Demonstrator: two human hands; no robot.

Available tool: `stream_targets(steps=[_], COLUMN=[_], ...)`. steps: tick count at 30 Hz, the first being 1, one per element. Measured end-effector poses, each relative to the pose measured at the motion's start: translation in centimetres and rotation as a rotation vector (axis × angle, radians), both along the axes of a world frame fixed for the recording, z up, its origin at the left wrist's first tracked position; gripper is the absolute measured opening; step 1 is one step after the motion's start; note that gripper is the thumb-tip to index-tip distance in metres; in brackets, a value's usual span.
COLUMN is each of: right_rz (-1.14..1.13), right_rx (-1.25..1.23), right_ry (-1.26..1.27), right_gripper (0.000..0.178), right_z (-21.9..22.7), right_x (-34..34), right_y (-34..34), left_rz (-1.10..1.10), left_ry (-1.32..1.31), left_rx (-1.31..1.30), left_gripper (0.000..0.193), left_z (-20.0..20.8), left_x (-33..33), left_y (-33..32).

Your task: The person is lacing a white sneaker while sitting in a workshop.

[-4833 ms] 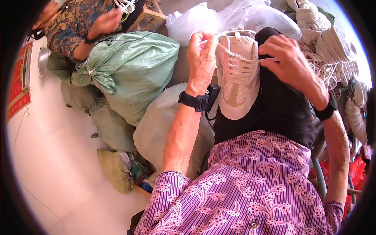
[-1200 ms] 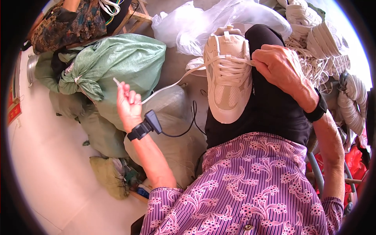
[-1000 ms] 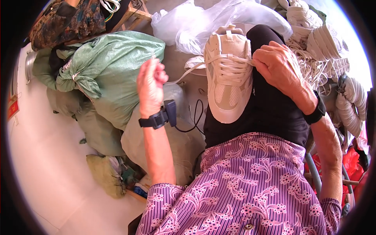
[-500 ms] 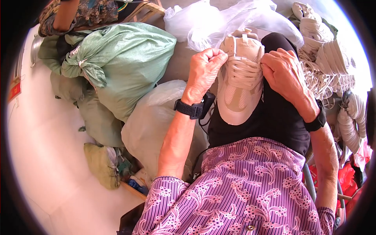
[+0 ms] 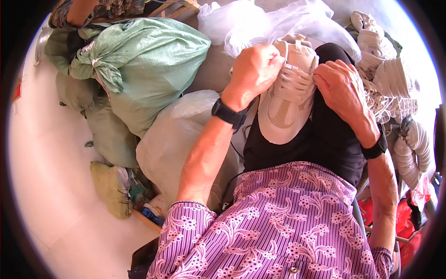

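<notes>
A beige sneaker [image 5: 278, 128] rests on my black-trousered lap, its toe toward me. Pale flat shoelaces [image 5: 297, 87] cross its tongue in several rows. My left hand [image 5: 258, 69] is closed at the left side of the lacing, gripping the shoelace; the pinched part is hidden by the fingers. Across the shoe, my right hand [image 5: 340, 88] is closed with its fingertips against the right eyelet edge, on the shoelace too.
Left of me lie a tied green sack [image 5: 153, 60] and a whitish sack [image 5: 181, 135]. Clear plastic bags [image 5: 241, 23] lie beyond the shoe. Bundles of pale shoe parts [image 5: 390, 74] are piled at the right. Another person's arm [image 5: 81, 11] shows at the top left.
My left hand has moved rightward over the shoe's left edge and turned knuckles up. The shoe has tilted, its toe swinging slightly left. My right hand stays at the right eyelets.
</notes>
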State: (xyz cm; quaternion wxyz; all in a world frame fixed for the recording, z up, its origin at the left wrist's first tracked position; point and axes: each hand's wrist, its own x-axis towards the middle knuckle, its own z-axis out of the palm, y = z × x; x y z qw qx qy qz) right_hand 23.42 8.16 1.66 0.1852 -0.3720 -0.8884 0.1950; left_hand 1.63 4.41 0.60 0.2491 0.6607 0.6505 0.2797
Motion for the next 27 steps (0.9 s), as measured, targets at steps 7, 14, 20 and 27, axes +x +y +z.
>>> stream_targets(steps=[7,14,20,27], right_rz=[0.146,0.261,0.283,0.221], right_rx=[0.107,-0.034,-0.099,0.144], right_ry=[0.04,0.099,0.057,0.005], right_gripper=[0.011,0.02,0.013,0.009], right_z=[-0.4,-2.1,-1.7,-1.1], right_x=[-3.6,-5.9,-6.5,-2.9], right_y=[3.7,3.7,4.1,6.1], left_rz=[0.315,0.352,0.362,0.36], left_ry=[-0.632,-0.836,-0.863,-0.985], left_rx=[-0.315,-0.327,-0.301,-0.351], left_gripper=[0.024,0.023,0.023,0.023], left_z=[-1.6,-2.7,-2.2,0.1], left_x=[-0.4,0.8,1.2,-1.1], left_y=[-2.7,-3.3,-3.1,-3.7])
